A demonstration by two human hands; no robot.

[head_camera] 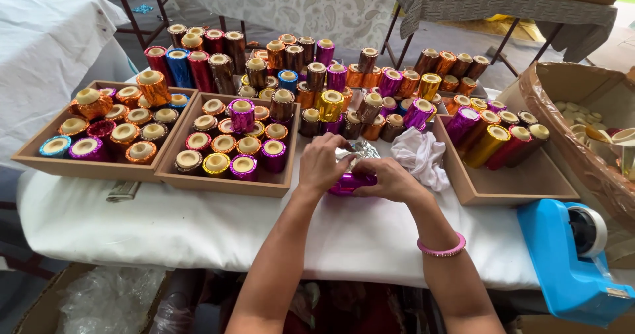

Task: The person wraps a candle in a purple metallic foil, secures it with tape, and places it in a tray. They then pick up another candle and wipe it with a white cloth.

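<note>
Both hands are curled tight around a shiny purple foil-wrapped cylinder [350,182], lying sideways on the white tablecloth [165,221] at the table's front middle. The left hand [322,164] has its fingers bent down over the left end, the right hand [390,178] cups the other end, fingers closed, wrist wearing a pink bangle [441,249]. Crumpled silver foil [357,150] sits just behind the hands, a white cloth [420,157] beside it.

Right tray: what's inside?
The right tray holds foil-wrapped cylinders leaning along its back edge, in purple, gold, red and orange. The front half shows bare cardboard. Whatever lies beneath the leaning cylinders is hidden.
</note>
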